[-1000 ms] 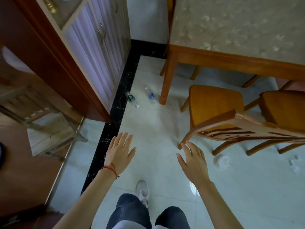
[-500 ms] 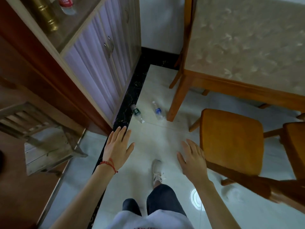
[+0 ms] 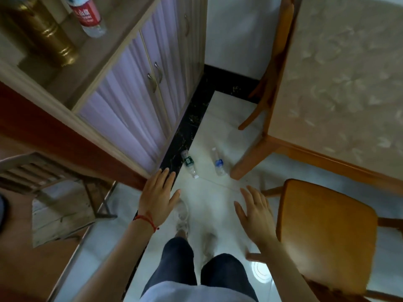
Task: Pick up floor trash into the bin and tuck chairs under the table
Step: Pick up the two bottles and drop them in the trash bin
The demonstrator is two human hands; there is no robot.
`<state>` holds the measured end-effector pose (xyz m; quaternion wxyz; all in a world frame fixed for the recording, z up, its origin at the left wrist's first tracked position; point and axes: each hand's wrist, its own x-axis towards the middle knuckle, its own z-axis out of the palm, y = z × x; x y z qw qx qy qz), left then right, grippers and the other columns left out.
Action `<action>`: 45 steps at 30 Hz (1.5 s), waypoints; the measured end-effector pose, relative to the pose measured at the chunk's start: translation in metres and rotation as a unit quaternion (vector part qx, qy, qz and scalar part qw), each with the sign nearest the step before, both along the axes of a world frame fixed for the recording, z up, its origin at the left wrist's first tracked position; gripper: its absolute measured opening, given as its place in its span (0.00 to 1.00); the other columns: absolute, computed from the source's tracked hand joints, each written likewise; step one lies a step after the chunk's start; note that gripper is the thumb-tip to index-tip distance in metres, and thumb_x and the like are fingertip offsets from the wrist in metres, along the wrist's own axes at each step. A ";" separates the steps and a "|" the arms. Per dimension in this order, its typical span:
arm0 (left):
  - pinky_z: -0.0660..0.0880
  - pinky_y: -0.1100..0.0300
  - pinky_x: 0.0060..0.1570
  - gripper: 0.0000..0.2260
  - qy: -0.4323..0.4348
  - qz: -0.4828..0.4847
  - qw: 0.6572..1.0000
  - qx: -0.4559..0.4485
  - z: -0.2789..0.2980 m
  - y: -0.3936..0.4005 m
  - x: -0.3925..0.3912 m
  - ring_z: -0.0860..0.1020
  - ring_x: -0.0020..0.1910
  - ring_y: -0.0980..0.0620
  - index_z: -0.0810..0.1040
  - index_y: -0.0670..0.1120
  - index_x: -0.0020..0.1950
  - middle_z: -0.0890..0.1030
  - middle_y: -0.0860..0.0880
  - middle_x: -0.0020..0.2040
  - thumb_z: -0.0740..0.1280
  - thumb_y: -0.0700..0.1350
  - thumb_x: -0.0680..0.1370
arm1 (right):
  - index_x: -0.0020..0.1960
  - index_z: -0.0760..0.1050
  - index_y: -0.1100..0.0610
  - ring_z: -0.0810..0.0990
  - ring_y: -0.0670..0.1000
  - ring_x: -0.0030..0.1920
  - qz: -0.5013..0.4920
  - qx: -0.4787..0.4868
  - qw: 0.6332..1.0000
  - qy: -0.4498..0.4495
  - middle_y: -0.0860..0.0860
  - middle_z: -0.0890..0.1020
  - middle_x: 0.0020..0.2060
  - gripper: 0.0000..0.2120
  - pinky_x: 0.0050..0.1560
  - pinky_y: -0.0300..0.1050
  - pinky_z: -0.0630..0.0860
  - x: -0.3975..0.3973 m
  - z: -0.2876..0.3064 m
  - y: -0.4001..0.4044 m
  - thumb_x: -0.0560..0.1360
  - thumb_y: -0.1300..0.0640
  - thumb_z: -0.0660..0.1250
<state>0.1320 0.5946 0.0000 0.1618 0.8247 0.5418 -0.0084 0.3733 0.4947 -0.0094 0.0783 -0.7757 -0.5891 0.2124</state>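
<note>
Two empty plastic bottles lie on the pale tiled floor ahead of me: one with a green label [image 3: 188,162] at the black floor border, one with a blue label [image 3: 218,162] beside the table leg [image 3: 247,158]. My left hand [image 3: 157,196] hovers open just short of the green-label bottle, a red string on its wrist. My right hand [image 3: 255,212] is open too, spread beside the wooden chair seat [image 3: 325,234] at my right. The chair stands out from the table [image 3: 349,83], which has a patterned beige top.
A cabinet with lilac doors [image 3: 139,101] runs along the left; a red-label bottle [image 3: 87,15] and a brass vase [image 3: 41,29] stand on it. A slatted wooden rack [image 3: 43,177] sits lower left. Another chair [image 3: 268,68] is at the table's far side.
I have walked forward: the two bottles and the table leg are now closer, the chair has slid to my right side, and both open hands stay held out ahead.
</note>
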 end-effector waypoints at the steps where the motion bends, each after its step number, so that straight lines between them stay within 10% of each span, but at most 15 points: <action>1: 0.69 0.43 0.61 0.24 -0.006 -0.001 1.000 -0.007 -0.004 0.011 0.001 0.73 0.62 0.36 0.72 0.37 0.63 0.75 0.35 0.61 0.55 0.53 0.76 | 0.67 0.68 0.61 0.67 0.61 0.68 -0.003 -0.006 1.000 -0.003 0.61 0.71 0.66 0.22 0.67 0.56 0.64 0.000 -0.003 0.010 0.77 0.50 0.59; 19: 0.63 0.45 0.66 0.24 -0.043 -0.017 0.997 -0.057 -0.073 0.173 0.020 0.67 0.67 0.37 0.68 0.38 0.66 0.71 0.36 0.66 0.57 0.52 0.76 | 0.68 0.67 0.59 0.66 0.59 0.68 -0.072 -0.012 0.997 0.026 0.59 0.70 0.67 0.22 0.68 0.53 0.63 -0.001 -0.061 0.162 0.77 0.50 0.61; 45: 0.56 0.51 0.70 0.23 -0.119 0.105 0.982 -0.105 -0.404 0.235 0.058 0.58 0.72 0.41 0.62 0.41 0.71 0.64 0.39 0.71 0.59 0.49 0.78 | 0.63 0.71 0.63 0.74 0.63 0.61 -0.012 -0.005 1.000 0.009 0.63 0.75 0.62 0.24 0.59 0.58 0.70 0.055 -0.371 0.253 0.77 0.46 0.54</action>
